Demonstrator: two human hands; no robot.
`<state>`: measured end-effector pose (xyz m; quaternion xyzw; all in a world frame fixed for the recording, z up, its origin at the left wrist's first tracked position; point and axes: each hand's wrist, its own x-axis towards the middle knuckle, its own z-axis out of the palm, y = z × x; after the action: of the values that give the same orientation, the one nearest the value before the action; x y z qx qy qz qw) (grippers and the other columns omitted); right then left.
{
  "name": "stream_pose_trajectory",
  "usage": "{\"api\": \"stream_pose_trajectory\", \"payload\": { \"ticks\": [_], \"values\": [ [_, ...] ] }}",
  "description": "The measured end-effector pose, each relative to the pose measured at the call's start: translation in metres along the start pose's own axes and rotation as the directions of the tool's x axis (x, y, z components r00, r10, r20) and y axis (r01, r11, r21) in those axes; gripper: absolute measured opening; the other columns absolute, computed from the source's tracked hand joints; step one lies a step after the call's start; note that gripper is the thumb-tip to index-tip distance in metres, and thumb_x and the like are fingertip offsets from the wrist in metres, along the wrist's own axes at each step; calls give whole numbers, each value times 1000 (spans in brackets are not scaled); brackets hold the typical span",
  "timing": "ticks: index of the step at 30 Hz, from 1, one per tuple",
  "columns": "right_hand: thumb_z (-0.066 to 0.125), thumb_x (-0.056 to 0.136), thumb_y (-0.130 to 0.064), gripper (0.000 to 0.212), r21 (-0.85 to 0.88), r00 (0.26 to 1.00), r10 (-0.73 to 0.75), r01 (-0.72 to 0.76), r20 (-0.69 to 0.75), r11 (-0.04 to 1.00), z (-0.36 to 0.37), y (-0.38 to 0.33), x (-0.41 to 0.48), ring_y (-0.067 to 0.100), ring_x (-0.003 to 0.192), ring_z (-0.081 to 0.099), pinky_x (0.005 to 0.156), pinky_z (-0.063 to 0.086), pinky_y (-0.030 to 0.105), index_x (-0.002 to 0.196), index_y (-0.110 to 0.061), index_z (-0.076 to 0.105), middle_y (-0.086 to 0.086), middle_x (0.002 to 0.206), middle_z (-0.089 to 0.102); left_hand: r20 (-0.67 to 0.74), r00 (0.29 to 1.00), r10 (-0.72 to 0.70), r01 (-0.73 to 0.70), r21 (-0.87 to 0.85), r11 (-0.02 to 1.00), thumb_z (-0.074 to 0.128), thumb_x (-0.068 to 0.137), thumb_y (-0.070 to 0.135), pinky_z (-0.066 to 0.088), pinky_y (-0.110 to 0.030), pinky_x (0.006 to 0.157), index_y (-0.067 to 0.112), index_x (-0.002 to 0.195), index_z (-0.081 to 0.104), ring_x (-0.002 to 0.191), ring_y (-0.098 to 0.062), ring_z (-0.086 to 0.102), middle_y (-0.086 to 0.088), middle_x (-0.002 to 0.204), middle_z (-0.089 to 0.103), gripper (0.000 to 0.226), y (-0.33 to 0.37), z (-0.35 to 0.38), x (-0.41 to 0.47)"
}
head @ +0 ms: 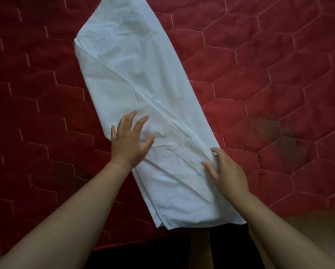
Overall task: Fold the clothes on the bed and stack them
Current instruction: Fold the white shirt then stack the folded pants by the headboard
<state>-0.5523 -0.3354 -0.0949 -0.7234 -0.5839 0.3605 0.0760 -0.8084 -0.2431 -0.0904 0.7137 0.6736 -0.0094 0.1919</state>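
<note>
The left hand [129, 140] is lying with its fingers [141, 123] spread and straight, pressing flat on the white garment [143, 78]. The right hand [227, 171] is curling its thumb and fingers onto the bunched pleats at the garment's right edge, pinching them. The person seems to be smoothing a long folded strip, which likely goes best with the pleats held taut while the flat palm sweeps outward. The thin, creased fabric is lying diagonally across the red bedcover [279, 74], which is quilted in hexagons.

Left hand [130, 141] flat, fingers spread; right hand [228, 171] pinching cloth [133, 74].
</note>
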Motion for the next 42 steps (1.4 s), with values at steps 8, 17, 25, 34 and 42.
{"api": "stream_pose_trajectory", "payload": {
  "ticks": [8,17,25,34,42],
  "values": [
    [55,92,-29,35,154,993,21,-3,-115,988,7,6,-26,23,93,65,67,54,39,127,-33,54,-3,108,64,110,994,10,-17,65,998,41,86,54,13,-62,108,36,144,25,143,-24,10,0,156,13,63,18,16,10],
    [51,93,-32,43,142,975,213,-203,-63,969,21,31,-64,27,102,62,72,49,37,135,-36,44,-3,123,60,207,961,185,-211,111,971,34,86,58,9,-62,108,40,145,17,144,-23,8,3,157,8,64,37,28,6],
    [65,84,-28,53,53,977,133,-126,-169,991,19,7,-34,32,101,54,80,45,42,130,-6,48,14,114,53,214,953,216,-242,107,964,38,87,55,8,-63,109,37,146,18,144,-21,6,3,157,9,65,35,32,12],
    [51,89,-43,55,-145,952,-255,232,-170,962,27,-97,134,30,137,22,106,19,49,139,-23,40,9,150,26,-85,996,-15,19,58,998,42,91,47,5,-65,107,34,144,28,143,-23,8,1,156,14,56,1,-1,73],
    [58,83,-47,64,-106,956,-141,117,-258,987,14,-138,239,32,130,24,96,31,45,140,-32,33,12,148,20,-263,803,-535,469,-276,839,46,93,39,29,-38,101,34,142,30,124,-37,36,-15,143,29,52,-57,-17,136]
  ]
}}
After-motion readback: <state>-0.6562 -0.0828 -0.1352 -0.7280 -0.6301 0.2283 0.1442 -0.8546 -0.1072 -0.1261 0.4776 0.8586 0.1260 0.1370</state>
